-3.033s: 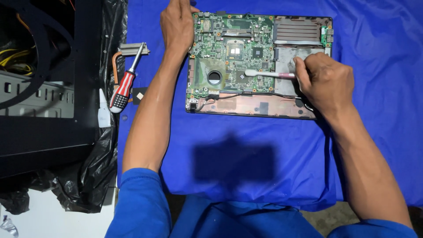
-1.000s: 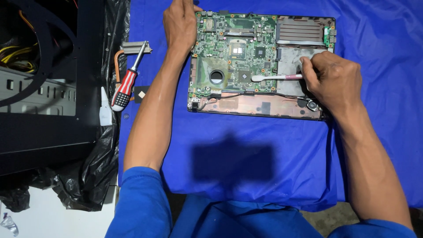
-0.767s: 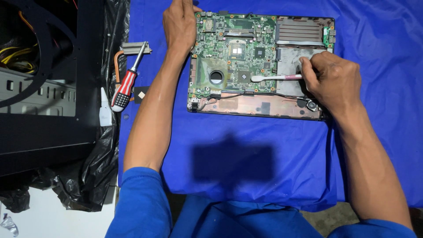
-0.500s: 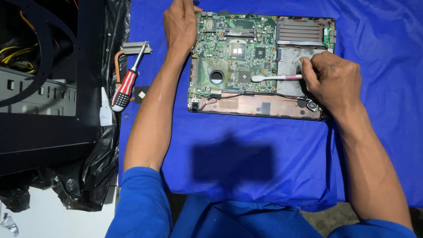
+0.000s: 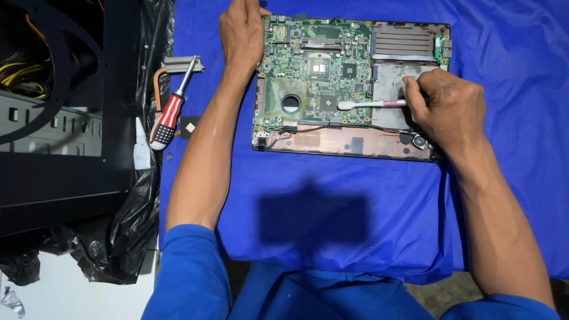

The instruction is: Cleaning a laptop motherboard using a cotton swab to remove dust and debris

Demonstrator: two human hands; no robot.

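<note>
A brush [image 5: 370, 105] is pinched in the closed right hand [image 5: 443, 109], its white head laid on the board [image 5: 320, 77] upon the blue cloth [image 5: 504, 178]. The board's top-left corner is pressed by the flat, open left hand [image 5: 242, 32], forearm extended.

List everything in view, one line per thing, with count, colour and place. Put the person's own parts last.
circuit board: one, green, in an open laptop base on the cloth, top centre
laptop base: one, dark with a coppery front strip, under the board
brush: one, white head and pink handle, lying across the board
blue cloth: one, covering the work surface
screwdriver: one, red, white and black handle, left edge of the cloth
heat pipe: one, copper and silver, beside the screwdriver
computer case: one, black, far left
plastic bag: one, black, under the case
left hand: on the board's top left corner
right hand: grip closed on the brush handle
</note>
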